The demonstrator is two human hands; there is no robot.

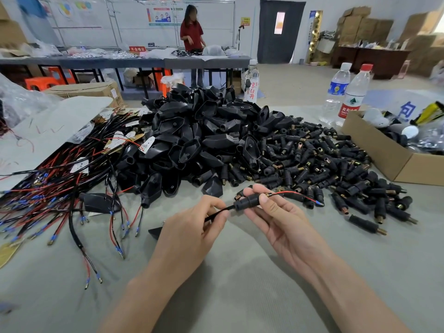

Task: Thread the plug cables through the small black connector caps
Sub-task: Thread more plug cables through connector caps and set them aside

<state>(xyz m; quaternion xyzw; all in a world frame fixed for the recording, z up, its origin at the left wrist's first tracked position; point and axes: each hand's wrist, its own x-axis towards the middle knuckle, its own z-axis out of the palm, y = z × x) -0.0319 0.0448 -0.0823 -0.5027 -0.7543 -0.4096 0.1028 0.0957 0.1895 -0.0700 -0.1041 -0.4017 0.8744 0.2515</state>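
My right hand (271, 212) pinches a small black connector cap (247, 202) between thumb and fingers, just above the table. A black cable (217, 213) enters the cap from the left, and my left hand (192, 227) pinches that cable close to the cap. Thin red and black wires (298, 195) with a blue-sleeved tip come out of the cap's right end. Several loose caps with brass ends (336, 169) lie heaped to the right. A tangle of red and black cables (60, 188) lies to the left.
A tall heap of larger black plug housings (204, 131) fills the table's middle. An open cardboard box (384, 155) stands at the right, with water bottles (346, 92) behind it. Across the room a person stands at another table (120, 61).
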